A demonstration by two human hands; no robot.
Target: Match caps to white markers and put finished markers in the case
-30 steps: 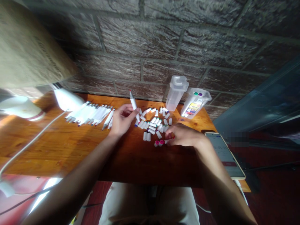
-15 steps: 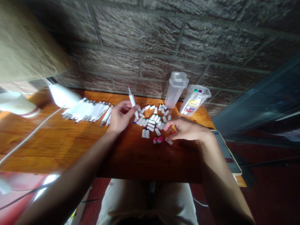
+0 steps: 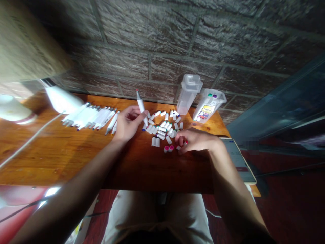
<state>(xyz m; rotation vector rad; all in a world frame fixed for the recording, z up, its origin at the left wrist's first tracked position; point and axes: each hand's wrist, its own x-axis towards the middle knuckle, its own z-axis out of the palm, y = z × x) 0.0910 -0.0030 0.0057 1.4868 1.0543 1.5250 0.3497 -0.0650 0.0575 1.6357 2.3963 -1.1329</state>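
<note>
My left hand (image 3: 127, 124) grips a white marker (image 3: 141, 109) upright, its bare red tip pointing up. Just right of it, several loose white marker caps (image 3: 164, 128) with coloured ends lie scattered on the wooden table (image 3: 63, 156). My right hand (image 3: 194, 140) rests at the near right of that pile, fingers curled round a small red-ended cap (image 3: 185, 143). Two pink-ended caps (image 3: 168, 148) lie just left of its fingertips. A row of uncapped white markers (image 3: 91, 117) lies at the left.
A clear empty plastic case (image 3: 188, 93) and a second case (image 3: 209, 105) with a label and markers inside stand by the brick wall. A phone (image 3: 238, 161) lies at the table's right edge. A white lamp (image 3: 61, 100) and cable sit at left.
My right hand lifted with its fingers spread, then came back down and curled round a red-ended cap. The left hand kept the marker upright. The view drifted slightly.
</note>
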